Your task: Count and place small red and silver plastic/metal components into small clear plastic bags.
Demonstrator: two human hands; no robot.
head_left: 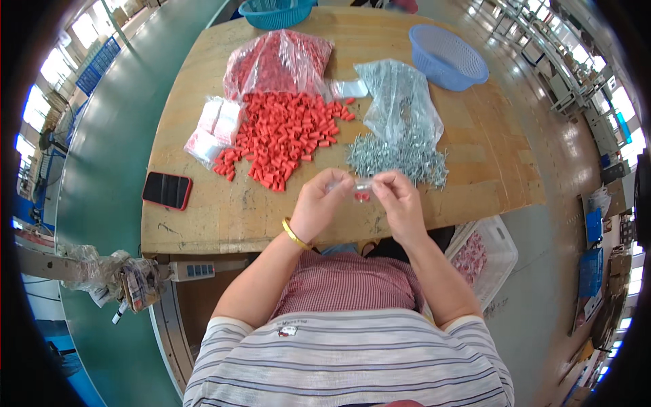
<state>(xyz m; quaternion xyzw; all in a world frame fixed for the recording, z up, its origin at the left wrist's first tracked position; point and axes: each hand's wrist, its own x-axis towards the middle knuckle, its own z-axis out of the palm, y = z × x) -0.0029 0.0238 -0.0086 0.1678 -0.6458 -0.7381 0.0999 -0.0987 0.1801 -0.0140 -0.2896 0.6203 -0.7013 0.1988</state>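
Between my two hands, just above the table's near edge, is a small clear plastic bag [363, 183] with a few red pieces showing low in it. My left hand [317, 205], with a yellow bangle at the wrist, pinches its left end. The fingers of my right hand [401, 205] are closed on the other end. Beyond my left hand lies a loose heap of small red tube-shaped plastic pieces [281, 136]. A heap of silvery screws [393, 159] spreads just past my right hand. Whether screws are inside the small bag I cannot tell.
Behind the heaps lie a large bag of red pieces [278, 64] and a bag of screws [403, 95]. Packs of small clear bags [218, 122] and a phone [167, 190] are at left. Baskets [447, 60] stand far back. A white crate [500, 261] sits below right.
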